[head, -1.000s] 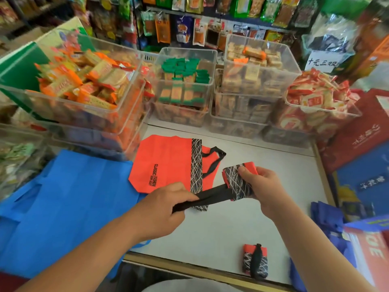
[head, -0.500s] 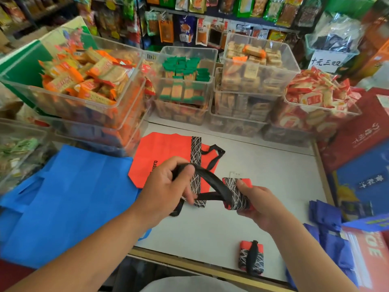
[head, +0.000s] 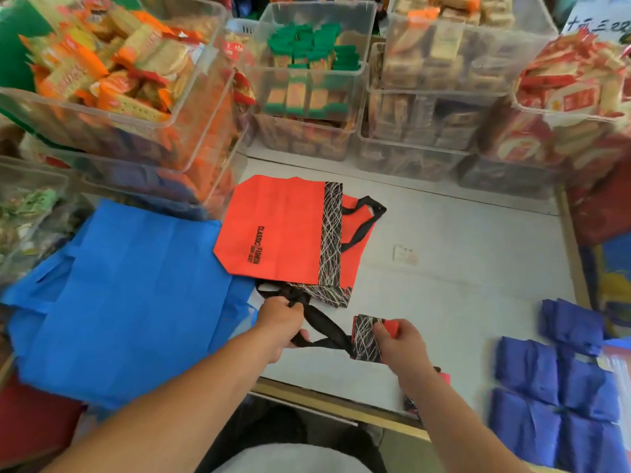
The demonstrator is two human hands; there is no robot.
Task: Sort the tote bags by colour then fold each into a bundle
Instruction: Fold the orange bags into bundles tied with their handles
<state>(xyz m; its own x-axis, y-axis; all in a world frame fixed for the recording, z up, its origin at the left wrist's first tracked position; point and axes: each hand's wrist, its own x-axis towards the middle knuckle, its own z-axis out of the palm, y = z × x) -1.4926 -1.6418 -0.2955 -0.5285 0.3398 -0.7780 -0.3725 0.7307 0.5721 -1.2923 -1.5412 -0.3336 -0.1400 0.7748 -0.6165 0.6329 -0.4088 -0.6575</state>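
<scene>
My right hand [head: 401, 343] grips a small folded red tote bundle [head: 367, 337] with a black scribble-patterned band. Its black handles [head: 324, 331] stretch left to my left hand [head: 281, 324], which is closed around them. Behind my hands a flat red tote bag [head: 280, 230] with black lettering lies on the white counter [head: 461, 285]. Light blue tote bags [head: 119, 295] lie spread flat at the left. Several folded dark blue bundles [head: 553, 380] sit at the right. Another red bundle [head: 444, 378] peeks out from behind my right forearm near the front edge.
Clear plastic bins of packaged snacks [head: 307, 80] line the back and left of the counter. A small paper label [head: 405, 255] lies on the counter. Red and blue bags [head: 607, 233] stand at the far right. The counter's wooden front edge [head: 341, 404] runs below my hands.
My left hand has drawn the black handles down and to the left, away from the bundle, which moved down-right with my right hand. The camera tilted down, closer to the counter.
</scene>
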